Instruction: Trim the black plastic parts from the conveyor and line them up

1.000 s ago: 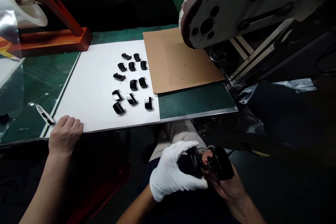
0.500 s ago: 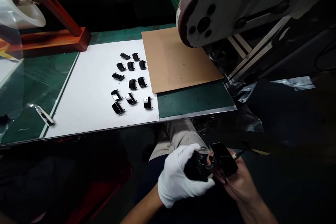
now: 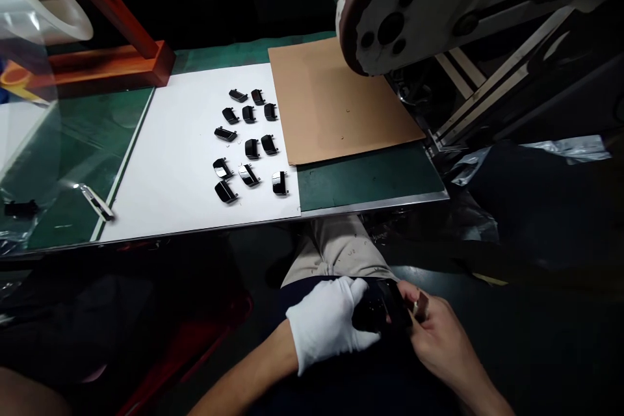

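My left grip (image 3: 331,320) and right grip (image 3: 441,335) clasp the black part (image 3: 397,307): likely light, stiff, slick; edges best.

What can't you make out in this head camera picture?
Head view, all four:
Black part: outline lost against dark clothing; grip of left hand unclear.
Small object in right hand: mostly covered by that hand.
Plastic roll: cut off by left edge.
Cardboard: far right corner hidden behind machine.
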The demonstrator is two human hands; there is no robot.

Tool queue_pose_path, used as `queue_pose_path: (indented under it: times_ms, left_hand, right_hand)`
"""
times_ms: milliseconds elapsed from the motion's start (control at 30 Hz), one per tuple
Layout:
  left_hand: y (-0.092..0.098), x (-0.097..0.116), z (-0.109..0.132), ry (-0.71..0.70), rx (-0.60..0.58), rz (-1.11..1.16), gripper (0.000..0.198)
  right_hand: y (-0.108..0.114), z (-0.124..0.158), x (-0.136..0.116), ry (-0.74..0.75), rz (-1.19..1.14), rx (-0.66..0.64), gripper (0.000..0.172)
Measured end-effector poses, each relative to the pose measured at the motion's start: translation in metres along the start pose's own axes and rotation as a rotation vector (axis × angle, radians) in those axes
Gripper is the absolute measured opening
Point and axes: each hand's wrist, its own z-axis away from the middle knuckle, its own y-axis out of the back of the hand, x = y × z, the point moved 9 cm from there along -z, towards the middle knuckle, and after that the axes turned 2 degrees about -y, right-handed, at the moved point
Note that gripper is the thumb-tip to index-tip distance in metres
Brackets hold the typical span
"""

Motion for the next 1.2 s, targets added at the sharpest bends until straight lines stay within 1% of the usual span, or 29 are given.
queue_pose_path:
  times_ms: [100, 167, 233, 367, 500, 567, 633, 700, 733, 800, 867, 900, 967, 1067, 1133, 1200]
  left_hand:
    - [-0.02, -0.009, 0.005, 0.057, -0.05, -0.031, 0.028]
    - [-0.032, -0.013, 0.01, 0.1, -0.083, -0.044, 0.028]
    - [-0.043, -0.016, 0.015, 0.141, -0.108, -0.045, 0.029]
    - [-0.058, -0.017, 0.02, 0.203, -0.13, -0.032, 0.028]
    - [-0.062, -0.016, 0.02, 0.221, -0.136, -0.019, 0.027]
    - [-0.061, -0.017, 0.02, 0.223, -0.126, -0.016, 0.027]
    - [-0.059, -0.017, 0.02, 0.218, -0.101, -0.014, 0.028]
    - [-0.055, -0.017, 0.021, 0.199, -0.062, -0.005, 0.03]
    - [-0.051, -0.016, 0.021, 0.184, -0.034, 0.002, 0.033]
    - [-0.04, -0.015, 0.021, 0.146, 0.043, 0.01, 0.044]
    - [-0.019, -0.016, 0.018, 0.103, 0.144, -0.012, 0.054]
    - [-0.006, -0.017, 0.016, 0.082, 0.201, -0.037, 0.057]
    - [0.029, -0.021, 0.005, 0.041, 0.309, -0.111, 0.06]
    - [0.09, -0.026, -0.023, -0.01, 0.435, -0.24, 0.061]
    - [0.127, -0.031, -0.047, -0.01, 0.482, -0.315, 0.057]
    - [0.155, -0.04, -0.07, 0.028, 0.501, -0.369, 0.05]
  right_hand:
    - [-0.013, 0.004, 0.007, -0.005, 0.05, 0.018, 0.019]
    - [-0.02, 0.01, 0.008, 0.009, 0.074, 0.034, 0.021]
    - [-0.027, 0.016, 0.011, 0.002, 0.09, 0.019, 0.021]
    - [-0.035, 0.024, 0.018, -0.026, 0.12, -0.012, 0.016]
    - [-0.042, 0.024, 0.013, -0.018, 0.111, -0.06, 0.013]
    - [-0.041, 0.024, 0.011, -0.022, 0.091, -0.069, 0.013]
    - [-0.035, 0.023, 0.015, -0.044, 0.066, -0.051, 0.014]
    - [-0.023, 0.023, 0.026, -0.077, 0.05, -0.003, 0.015]
    - [-0.016, 0.023, 0.034, -0.107, -0.026, 0.04, 0.014]
    - [-0.001, 0.021, 0.054, -0.177, -0.311, 0.154, 0.01]
    - [0.009, 0.017, 0.067, -0.211, -0.625, 0.256, 0.02]
    - [0.012, 0.014, 0.07, -0.205, -0.727, 0.293, 0.025]
    - [0.021, 0.005, 0.065, -0.168, -0.781, 0.343, 0.031]
    - [0.033, -0.008, 0.055, -0.138, -0.908, 0.396, 0.031]
    - [0.039, -0.014, 0.049, -0.133, -0.99, 0.429, 0.031]
    - [0.044, -0.02, 0.045, -0.134, -1.035, 0.461, 0.033]
